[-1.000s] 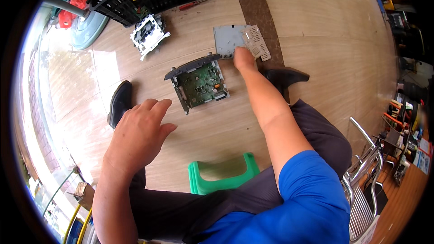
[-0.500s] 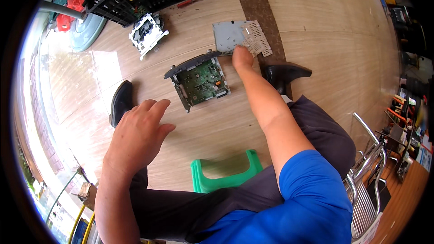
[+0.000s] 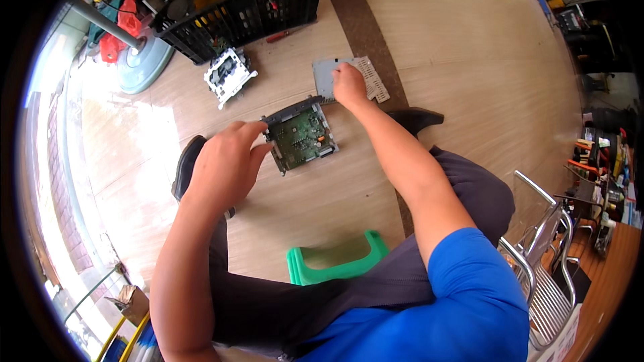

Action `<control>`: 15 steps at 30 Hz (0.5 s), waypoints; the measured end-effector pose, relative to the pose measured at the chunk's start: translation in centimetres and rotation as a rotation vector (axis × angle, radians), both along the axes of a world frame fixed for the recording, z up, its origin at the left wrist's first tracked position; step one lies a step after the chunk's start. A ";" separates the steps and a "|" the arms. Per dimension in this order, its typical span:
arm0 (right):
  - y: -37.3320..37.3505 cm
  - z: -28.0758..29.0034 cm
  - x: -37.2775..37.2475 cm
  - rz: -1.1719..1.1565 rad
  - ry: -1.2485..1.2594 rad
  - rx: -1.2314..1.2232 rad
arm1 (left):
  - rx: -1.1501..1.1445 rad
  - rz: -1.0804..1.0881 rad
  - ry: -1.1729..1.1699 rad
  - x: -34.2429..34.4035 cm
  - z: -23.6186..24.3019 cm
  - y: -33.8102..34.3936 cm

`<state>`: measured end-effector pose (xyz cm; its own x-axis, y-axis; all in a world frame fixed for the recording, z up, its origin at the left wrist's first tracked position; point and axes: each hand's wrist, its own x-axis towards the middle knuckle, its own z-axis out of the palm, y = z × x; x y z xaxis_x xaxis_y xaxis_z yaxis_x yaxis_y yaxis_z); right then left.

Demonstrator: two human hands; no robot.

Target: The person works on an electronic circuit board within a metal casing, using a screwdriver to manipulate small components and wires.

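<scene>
"Starting nearest: what shows by your lap?"

"Green plastic stool (image 3: 329, 274), its curved edge just beyond my dark trousers (image 3: 282, 305)."

"And your left hand (image 3: 225, 166)?"

"Thumb and forefinger parted, at the left end of the uncovered electronics chassis (image 3: 305, 133). Contact: I cannot tell."

"Position of that chassis?"

"Lying on the floor (image 3: 362, 184) between my boots (image 3: 419, 119). Green circuit board (image 3: 294, 150) face up; black front panel (image 3: 293, 110) along the far edge."

"Your right hand (image 3: 350, 85)?"

"Fingers curled together over the grey metal plate (image 3: 325, 75), which lies just beyond the panel, toward the right. Whether they pinch it, I cannot tell. Perforated tan section (image 3: 373, 82) along the plate's right side."

"Farther out?"

"White-framed mechanism (image 3: 231, 79), left of the plate and well apart from it. Then a red-handled tool (image 3: 277, 37) on the floor, near a black plastic crate (image 3: 295, 8) holding cables and mixed parts."
</scene>
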<state>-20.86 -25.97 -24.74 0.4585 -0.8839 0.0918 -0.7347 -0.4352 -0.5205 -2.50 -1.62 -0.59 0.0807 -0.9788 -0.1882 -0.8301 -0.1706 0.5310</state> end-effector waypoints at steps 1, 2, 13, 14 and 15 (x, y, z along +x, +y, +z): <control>0.7 3.0 1.6 0.044 -0.076 0.010 | -0.061 0.060 0.047 0.2 -0.6 -0.2; 1.9 6.8 2.9 0.145 -0.167 0.029 | -0.123 0.121 0.098 0.2 -1.0 -0.3; 13.7 28.8 0.1 0.627 -0.332 -0.231 | -0.088 0.365 1.425 -3.5 3.8 0.2; 14.2 28.7 -0.5 0.598 -0.298 -0.263 | -0.066 0.385 1.477 -4.0 3.5 0.4; 14.6 28.3 -0.9 0.592 -0.324 -0.305 | -0.030 0.391 1.490 -4.1 3.2 0.7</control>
